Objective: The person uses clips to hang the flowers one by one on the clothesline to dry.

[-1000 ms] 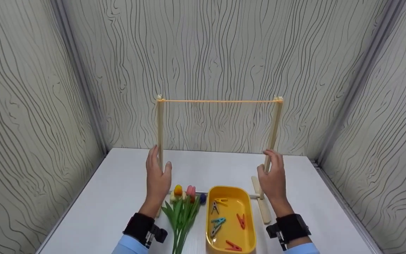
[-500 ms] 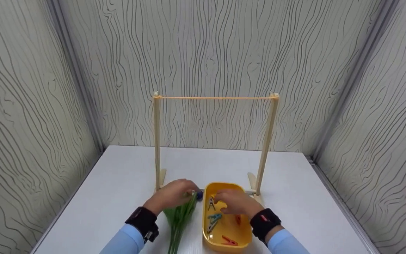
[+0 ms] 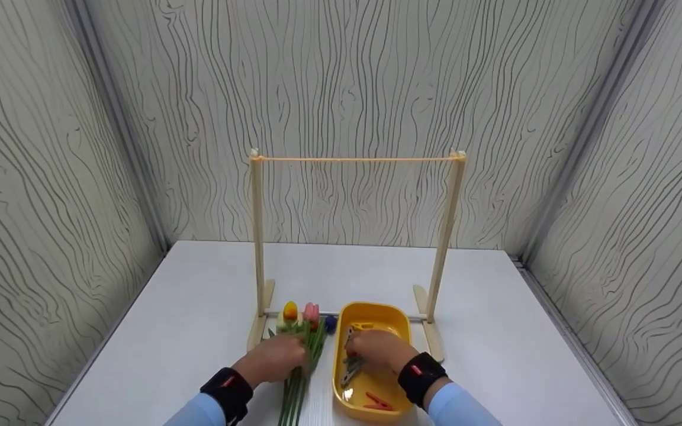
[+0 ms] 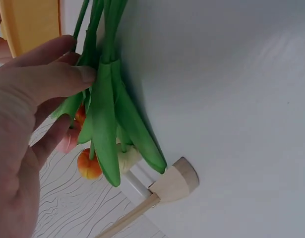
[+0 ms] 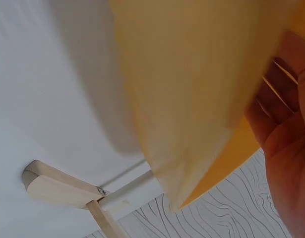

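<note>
Left hand (image 3: 273, 361), low and left of centre in the head view, wrapped around the bunch of artificial tulips with green stems (image 3: 299, 367); thumb and fingers (image 4: 53, 82) curled round the stems where the leaves begin, blooms pointed toward the top of the frame. Right hand (image 3: 379, 349) reached down inside the oval yellow plastic tray (image 3: 401, 322), fingers bent over a grey clothespin (image 3: 347, 370); whether pinching it, cannot tell. Red clothespin (image 3: 376, 402) left near the tray's lower rim. Bunch and tray side by side on the white surface (image 3: 199, 307), just below the bottom rail of the pale wooden frame with an orange string (image 3: 353, 159). Wide bare stretches of surface left, right and beyond the frame, up to the wavy-patterned walls (image 3: 33, 177).
</note>
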`<control>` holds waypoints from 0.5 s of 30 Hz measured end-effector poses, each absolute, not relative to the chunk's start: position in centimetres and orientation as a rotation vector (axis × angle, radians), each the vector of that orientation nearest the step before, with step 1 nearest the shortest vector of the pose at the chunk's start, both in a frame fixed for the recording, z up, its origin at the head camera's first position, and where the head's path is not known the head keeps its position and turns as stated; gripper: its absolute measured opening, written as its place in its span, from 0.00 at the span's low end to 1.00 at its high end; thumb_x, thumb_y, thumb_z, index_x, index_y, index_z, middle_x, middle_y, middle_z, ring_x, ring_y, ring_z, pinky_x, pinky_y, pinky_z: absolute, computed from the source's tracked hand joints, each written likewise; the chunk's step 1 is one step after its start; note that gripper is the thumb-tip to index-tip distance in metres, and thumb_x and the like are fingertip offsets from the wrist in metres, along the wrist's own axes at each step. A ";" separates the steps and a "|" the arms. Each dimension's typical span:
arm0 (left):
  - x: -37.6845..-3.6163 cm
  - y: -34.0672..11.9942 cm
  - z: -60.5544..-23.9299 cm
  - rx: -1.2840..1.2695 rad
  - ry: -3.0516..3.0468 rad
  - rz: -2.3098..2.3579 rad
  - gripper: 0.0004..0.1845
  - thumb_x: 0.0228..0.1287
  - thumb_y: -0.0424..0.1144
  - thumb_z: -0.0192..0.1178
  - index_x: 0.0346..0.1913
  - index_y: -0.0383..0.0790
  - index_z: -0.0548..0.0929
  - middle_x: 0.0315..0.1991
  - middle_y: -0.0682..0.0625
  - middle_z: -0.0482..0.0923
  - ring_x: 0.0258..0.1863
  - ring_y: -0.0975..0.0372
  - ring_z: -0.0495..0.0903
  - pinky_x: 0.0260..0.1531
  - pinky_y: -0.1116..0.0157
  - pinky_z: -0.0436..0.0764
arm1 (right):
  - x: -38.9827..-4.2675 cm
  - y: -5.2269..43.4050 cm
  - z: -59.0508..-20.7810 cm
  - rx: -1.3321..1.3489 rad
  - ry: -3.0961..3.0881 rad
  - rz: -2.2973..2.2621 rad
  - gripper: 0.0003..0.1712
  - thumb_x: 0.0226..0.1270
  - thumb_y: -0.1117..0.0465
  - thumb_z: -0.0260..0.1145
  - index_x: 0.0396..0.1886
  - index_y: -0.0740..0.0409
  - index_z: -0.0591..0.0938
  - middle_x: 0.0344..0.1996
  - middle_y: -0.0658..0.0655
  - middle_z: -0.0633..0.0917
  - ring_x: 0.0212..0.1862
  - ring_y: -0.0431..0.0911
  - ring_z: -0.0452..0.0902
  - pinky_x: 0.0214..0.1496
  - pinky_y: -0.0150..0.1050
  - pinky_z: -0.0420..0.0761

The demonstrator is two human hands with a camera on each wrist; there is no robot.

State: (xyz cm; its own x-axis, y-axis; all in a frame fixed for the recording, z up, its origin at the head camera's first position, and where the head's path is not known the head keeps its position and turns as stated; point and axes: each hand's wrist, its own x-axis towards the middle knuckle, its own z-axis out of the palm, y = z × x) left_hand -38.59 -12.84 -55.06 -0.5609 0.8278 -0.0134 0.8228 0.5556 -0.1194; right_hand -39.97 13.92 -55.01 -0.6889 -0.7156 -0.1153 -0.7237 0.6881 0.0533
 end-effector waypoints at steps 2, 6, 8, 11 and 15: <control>-38.6 -12.7 -55.3 -1.462 -2.688 0.176 0.17 0.62 0.30 0.75 0.44 0.60 0.97 0.38 0.63 0.93 0.41 0.68 0.84 0.42 0.73 0.84 | -39.9 13.8 -55.1 -1.187 2.815 0.167 0.13 0.70 0.61 0.79 0.52 0.46 0.93 0.46 0.47 0.94 0.45 0.40 0.89 0.60 0.36 0.90; -38.7 -12.4 -55.6 -1.450 -2.701 0.167 0.12 0.64 0.32 0.75 0.42 0.58 0.97 0.38 0.61 0.92 0.42 0.68 0.84 0.43 0.73 0.84 | -39.8 13.6 -55.2 -1.194 2.818 0.172 0.12 0.72 0.60 0.77 0.52 0.45 0.93 0.46 0.46 0.93 0.44 0.39 0.87 0.60 0.36 0.90; -38.7 -12.3 -55.5 -1.451 -2.726 0.150 0.11 0.65 0.35 0.75 0.41 0.58 0.97 0.37 0.61 0.91 0.41 0.69 0.83 0.43 0.73 0.84 | -39.8 13.5 -55.3 -1.214 2.815 0.168 0.11 0.73 0.60 0.76 0.52 0.46 0.92 0.46 0.46 0.93 0.44 0.39 0.87 0.59 0.35 0.90; -38.8 -12.3 -55.5 -1.488 -2.712 0.142 0.11 0.65 0.36 0.76 0.42 0.60 0.97 0.36 0.63 0.91 0.41 0.69 0.80 0.44 0.73 0.82 | -39.8 13.5 -55.5 -1.237 2.813 0.165 0.10 0.73 0.62 0.76 0.50 0.47 0.92 0.45 0.47 0.93 0.43 0.39 0.86 0.57 0.34 0.90; -38.8 -12.3 -55.8 -1.584 -2.596 0.188 0.11 0.64 0.41 0.77 0.45 0.65 0.96 0.37 0.65 0.92 0.42 0.68 0.74 0.45 0.73 0.77 | -39.8 13.9 -55.5 -1.224 2.807 0.145 0.09 0.72 0.63 0.77 0.48 0.48 0.90 0.43 0.47 0.93 0.41 0.38 0.85 0.55 0.33 0.89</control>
State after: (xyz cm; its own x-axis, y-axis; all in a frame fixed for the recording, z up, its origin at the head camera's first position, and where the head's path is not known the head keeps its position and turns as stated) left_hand -38.82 -12.32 -55.76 -0.4560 0.8898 0.0163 0.8782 0.4529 -0.1538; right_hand -39.84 13.90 -55.47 -0.6790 -0.7263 -0.1069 -0.7335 0.6773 0.0566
